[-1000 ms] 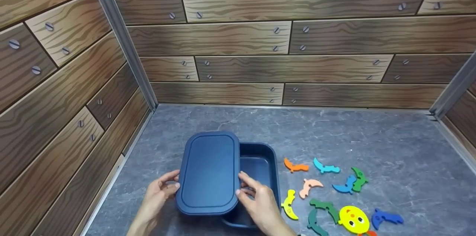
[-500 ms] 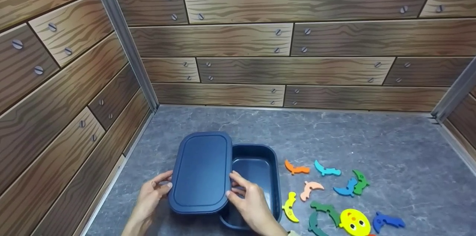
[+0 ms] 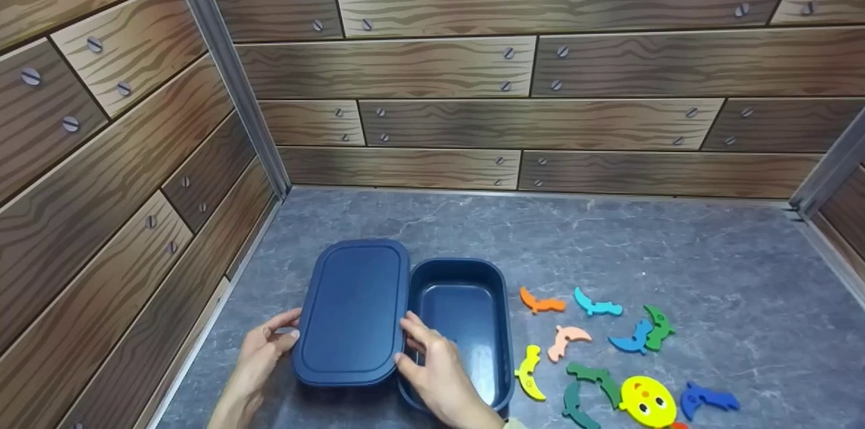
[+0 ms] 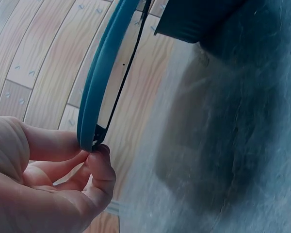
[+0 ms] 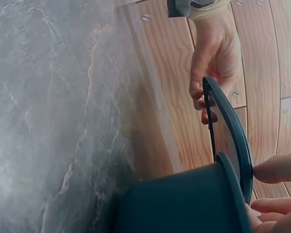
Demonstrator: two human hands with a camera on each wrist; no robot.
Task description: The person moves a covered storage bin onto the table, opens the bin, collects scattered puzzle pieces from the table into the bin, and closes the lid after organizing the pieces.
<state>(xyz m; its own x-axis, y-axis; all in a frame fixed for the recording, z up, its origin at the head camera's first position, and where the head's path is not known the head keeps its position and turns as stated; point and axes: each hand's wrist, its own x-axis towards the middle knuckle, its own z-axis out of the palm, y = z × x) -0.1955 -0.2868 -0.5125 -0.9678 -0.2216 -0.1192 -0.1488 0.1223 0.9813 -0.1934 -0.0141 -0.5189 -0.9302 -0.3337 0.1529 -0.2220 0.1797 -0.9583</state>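
Observation:
A dark blue rectangular lid [image 3: 355,314] with rounded corners is held above the table, left of the matching deep box [image 3: 463,307]. My left hand [image 3: 257,351] pinches the lid's left edge between thumb and fingers; the left wrist view shows this grip close up, with the lid [image 4: 104,63] clear of the surface. On the opposite side, my right hand [image 3: 442,371] pinches the lid's right edge and partly covers the near left of the box. In the right wrist view, the lid [image 5: 235,131] slants beside the box's rim, too close to tell whether they touch.
Right of the box lie several colourful curved flat pieces, among them an orange one [image 3: 542,302], a yellow one [image 3: 529,373] and a dark blue one [image 3: 706,400]. Near them is a round yellow smiling face [image 3: 647,402]. Wood-patterned walls [image 3: 432,71] border the grey marbled table [image 3: 527,233].
Both hands have carried the lid leftward, off the box, so that more of the box's inside shows. The curved pieces have kept their places.

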